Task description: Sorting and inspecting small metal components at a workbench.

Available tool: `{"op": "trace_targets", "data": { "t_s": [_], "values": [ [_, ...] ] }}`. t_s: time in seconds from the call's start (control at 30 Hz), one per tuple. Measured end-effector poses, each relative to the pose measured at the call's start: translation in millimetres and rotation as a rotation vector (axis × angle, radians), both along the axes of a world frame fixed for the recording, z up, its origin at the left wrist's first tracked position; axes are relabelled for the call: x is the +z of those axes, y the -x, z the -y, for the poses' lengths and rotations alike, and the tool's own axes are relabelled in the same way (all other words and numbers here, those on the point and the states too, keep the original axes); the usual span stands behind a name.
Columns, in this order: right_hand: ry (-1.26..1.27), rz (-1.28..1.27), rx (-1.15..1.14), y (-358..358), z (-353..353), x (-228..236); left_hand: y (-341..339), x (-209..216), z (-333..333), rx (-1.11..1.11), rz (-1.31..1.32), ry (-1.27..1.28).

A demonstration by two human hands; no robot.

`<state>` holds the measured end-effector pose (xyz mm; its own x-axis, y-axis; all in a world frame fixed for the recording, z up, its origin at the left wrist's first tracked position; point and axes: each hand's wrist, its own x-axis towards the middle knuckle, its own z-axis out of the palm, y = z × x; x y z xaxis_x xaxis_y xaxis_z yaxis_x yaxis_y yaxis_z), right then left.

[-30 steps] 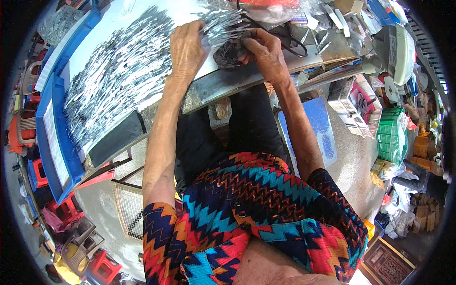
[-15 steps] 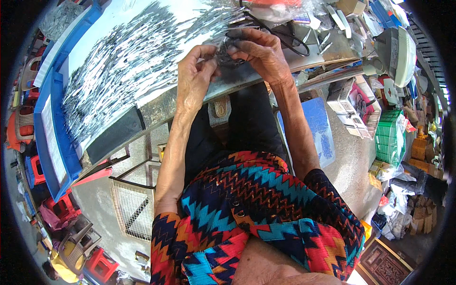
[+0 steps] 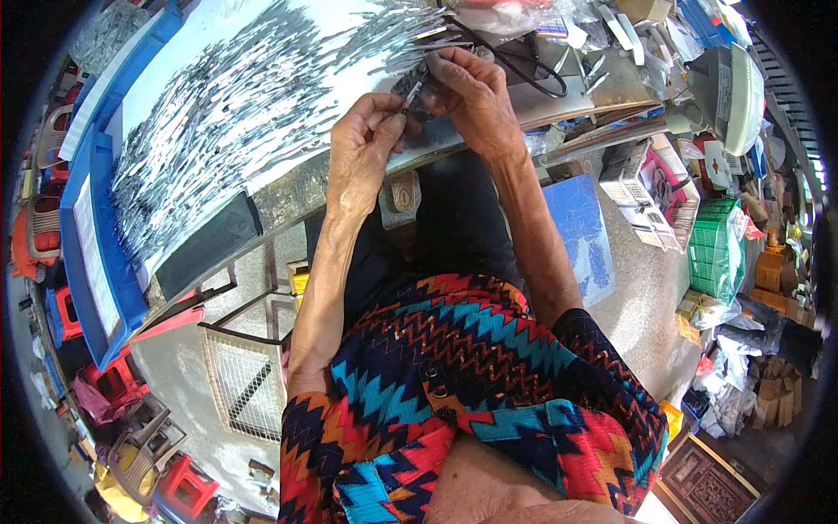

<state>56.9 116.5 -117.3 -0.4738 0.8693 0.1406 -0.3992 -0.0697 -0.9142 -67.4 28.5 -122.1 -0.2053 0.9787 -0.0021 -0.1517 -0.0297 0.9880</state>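
My left hand (image 3: 362,153) is closed in a pinch at the table's near edge, with a slim shiny metal strip (image 3: 412,94) at its fingertips. Close beside it, my right hand (image 3: 478,103) has thumb and fingers drawn together at the strip's upper end; its fingertips look dark. Whether one strip or several are in the fingers is too small to tell. A wide heap of thin silvery and dark strips (image 3: 236,113) lies on a white sheet to the left of and beyond my hands.
A black cable (image 3: 546,83) loops right of my hands. A lamp-like head (image 3: 742,103) juts out at the table's right. A blue tray edge (image 3: 92,236) borders the left. Below stand a blue panel (image 3: 578,236), a green crate (image 3: 714,253) and a wire-mesh frame (image 3: 244,384).
My hands have turned slightly, and a shiny strip now shows between the fingertips. My right hand has shifted a little left, and my left hand slightly down and right.
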Motion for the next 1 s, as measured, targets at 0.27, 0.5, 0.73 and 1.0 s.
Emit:
{"op": "trace_targets", "data": {
  "t_s": [0.27, 0.5, 0.73, 1.0],
  "values": [
    [-0.007, -0.026, 0.019, -3.1, 2.5, -1.3, -7.0, 5.1, 2.2, 0.001, 0.055, -0.001],
    [-0.151, 0.149, -0.085, -7.1, 11.9, 4.8, -12.2, 3.2, 3.2, 0.031, -0.100, 0.006],
    [-0.256, 0.294, -0.224, -13.9, 25.6, -2.3, -21.3, 10.3, 6.2, -0.004, -0.087, 0.041],
    [-0.154, 0.338, -0.139, -23.8, 12.9, 8.3, -2.3, 6.7, -12.4, 0.035, -0.375, -0.027]
  ]
}}
